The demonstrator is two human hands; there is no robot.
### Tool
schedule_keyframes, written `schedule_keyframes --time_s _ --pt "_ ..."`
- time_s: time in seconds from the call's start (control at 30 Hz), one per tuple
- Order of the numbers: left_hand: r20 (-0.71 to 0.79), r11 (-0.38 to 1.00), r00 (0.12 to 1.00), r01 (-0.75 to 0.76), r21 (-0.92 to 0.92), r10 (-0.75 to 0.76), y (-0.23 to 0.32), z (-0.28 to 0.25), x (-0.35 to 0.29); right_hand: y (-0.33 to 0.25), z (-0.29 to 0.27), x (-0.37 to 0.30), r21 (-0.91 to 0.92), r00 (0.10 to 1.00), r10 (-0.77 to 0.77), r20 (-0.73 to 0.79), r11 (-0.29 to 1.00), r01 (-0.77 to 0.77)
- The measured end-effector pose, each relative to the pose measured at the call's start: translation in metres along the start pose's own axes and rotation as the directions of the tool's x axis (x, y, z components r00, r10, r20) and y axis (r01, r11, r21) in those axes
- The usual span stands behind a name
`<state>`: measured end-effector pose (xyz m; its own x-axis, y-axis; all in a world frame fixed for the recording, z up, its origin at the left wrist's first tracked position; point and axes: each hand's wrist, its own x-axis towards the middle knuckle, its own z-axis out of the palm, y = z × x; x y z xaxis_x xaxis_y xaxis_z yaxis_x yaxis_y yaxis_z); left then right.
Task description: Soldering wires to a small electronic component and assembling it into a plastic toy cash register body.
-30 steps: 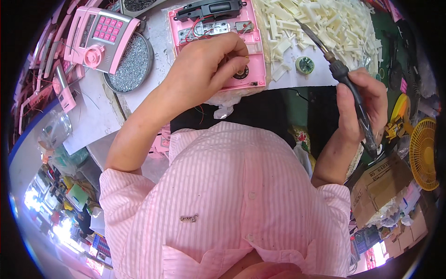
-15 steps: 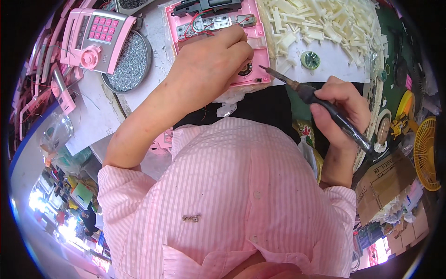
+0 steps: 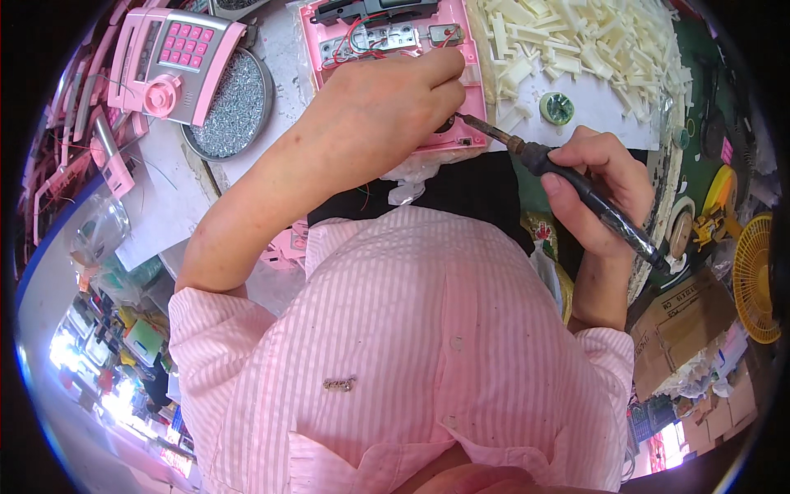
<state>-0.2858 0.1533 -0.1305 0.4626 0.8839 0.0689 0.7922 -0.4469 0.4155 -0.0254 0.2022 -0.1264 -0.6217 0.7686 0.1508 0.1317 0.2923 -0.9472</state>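
Observation:
My right hand (image 3: 609,185) is wrapped around the dark handle of a soldering iron (image 3: 539,158). The iron's tip reaches over the lower right part of a pink plastic housing (image 3: 472,86), close to my left fingertips. Over that housing lies my left hand (image 3: 383,107), its fingers bent and pressed together; whatever they pinch is hidden beneath them. Inside the housing are red wires, a metal plate (image 3: 391,39) and a black part (image 3: 374,10) along the far edge. A round black piece (image 3: 445,125) shows only partly beside my left fingers.
White plastic pieces (image 3: 568,41) are heaped at the far right, with a small round greenish tin (image 3: 557,108) before them. A dish of small screws (image 3: 234,107) stands left, partly under a pink-and-grey keypad panel (image 3: 177,66). A yellow fan (image 3: 753,276) is at the right edge.
The soldering iron's tip has moved left and slightly up, from beside the housing's edge to near my left fingertips. My left hand has shifted right and now covers most of the round black piece.

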Motion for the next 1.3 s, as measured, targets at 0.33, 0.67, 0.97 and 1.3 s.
schedule_keyframes --time_s 0.33,0.67,0.97,1.3 --pt "0.033 0.999 0.999 -0.023 0.035 0.021 0.0 -0.003 0.003 -0.008 0.002 0.005 -0.091 0.999 -0.014 0.03 0.996 0.017" --pt "-0.007 1.0 1.0 -0.01 0.008 0.01 -0.003 -0.001 -0.001 -0.016 -0.009 -0.001 -0.079 1.0 -0.011 -0.017 0.997 0.01" --pt "-0.078 0.995 0.996 -0.038 -0.096 0.03 -0.007 0.005 -0.009 -0.02 -0.013 -0.006 -0.01 0.999 -0.002 -0.055 1.0 0.002" --pt "-0.072 0.998 0.996 -0.059 -0.007 0.058 -0.003 0.005 -0.009 -0.016 -0.005 0.003 -0.121 0.999 0.012 0.044 0.993 -0.007"
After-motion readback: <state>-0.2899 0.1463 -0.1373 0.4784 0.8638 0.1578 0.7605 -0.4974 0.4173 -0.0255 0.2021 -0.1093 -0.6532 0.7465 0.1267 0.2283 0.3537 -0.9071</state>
